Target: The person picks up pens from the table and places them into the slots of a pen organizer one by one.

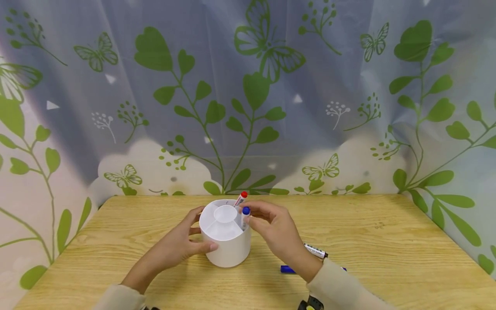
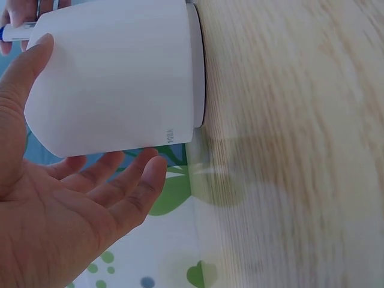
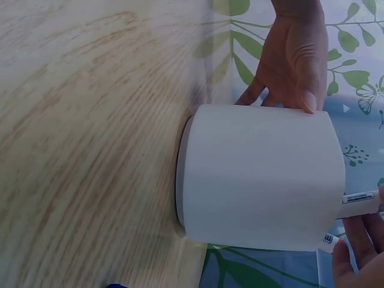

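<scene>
A white round pen holder (image 1: 228, 254) with several compartments and a round cup in its middle stands on the wooden table. My left hand (image 1: 176, 245) holds it from the left, thumb on the front near the rim and fingers around the far side; the left wrist view shows the fingers (image 2: 129, 192) along its wall. Between thumb and fingers, my right hand (image 1: 277, 230) pinches a white marker with a blue cap (image 1: 246, 211). That marker stands cap up, its lower end inside the right compartment. Behind it, a red-capped marker (image 1: 241, 198) leans in the holder.
Beneath and beside my right forearm lie a white marker with a black cap (image 1: 315, 250) and a blue marker (image 1: 287, 269), partly hidden by the arm. A curtain (image 1: 333, 129) with green leaves and butterflies hangs along the table's back edge.
</scene>
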The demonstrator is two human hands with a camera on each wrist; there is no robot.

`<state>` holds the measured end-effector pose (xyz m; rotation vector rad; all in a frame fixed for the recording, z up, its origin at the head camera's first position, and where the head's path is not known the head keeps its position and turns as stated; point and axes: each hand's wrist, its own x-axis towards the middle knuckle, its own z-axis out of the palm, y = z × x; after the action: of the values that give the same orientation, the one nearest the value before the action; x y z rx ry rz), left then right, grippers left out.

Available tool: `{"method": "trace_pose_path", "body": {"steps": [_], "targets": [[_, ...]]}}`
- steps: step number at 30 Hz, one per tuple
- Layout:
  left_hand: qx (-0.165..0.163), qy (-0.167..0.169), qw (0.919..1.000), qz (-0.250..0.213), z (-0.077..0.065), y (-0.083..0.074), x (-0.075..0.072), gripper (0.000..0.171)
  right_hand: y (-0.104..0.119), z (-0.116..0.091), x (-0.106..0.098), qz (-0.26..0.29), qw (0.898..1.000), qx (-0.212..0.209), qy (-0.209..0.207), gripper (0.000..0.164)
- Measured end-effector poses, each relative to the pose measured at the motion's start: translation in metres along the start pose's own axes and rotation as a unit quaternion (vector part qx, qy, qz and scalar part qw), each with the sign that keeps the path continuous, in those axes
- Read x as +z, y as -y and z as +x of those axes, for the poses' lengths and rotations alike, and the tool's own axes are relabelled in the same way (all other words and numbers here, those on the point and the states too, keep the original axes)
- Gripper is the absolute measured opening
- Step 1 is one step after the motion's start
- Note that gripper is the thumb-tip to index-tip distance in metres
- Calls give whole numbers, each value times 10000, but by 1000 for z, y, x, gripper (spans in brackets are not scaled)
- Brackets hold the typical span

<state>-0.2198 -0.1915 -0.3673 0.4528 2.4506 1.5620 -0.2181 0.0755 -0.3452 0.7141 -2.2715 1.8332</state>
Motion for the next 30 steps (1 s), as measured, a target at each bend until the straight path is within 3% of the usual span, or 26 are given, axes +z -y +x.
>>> {"method": "trace_pose_path", "body": {"steps": [10, 30], "targets": [[25, -19, 9999, 104, 1, 1, 1, 102, -5, -3, 6, -364, 9989, 310, -18, 29], [18, -21, 9999, 163, 1, 0, 2, 103, -14, -6, 7, -296, 9992, -20, 276, 28]]}}
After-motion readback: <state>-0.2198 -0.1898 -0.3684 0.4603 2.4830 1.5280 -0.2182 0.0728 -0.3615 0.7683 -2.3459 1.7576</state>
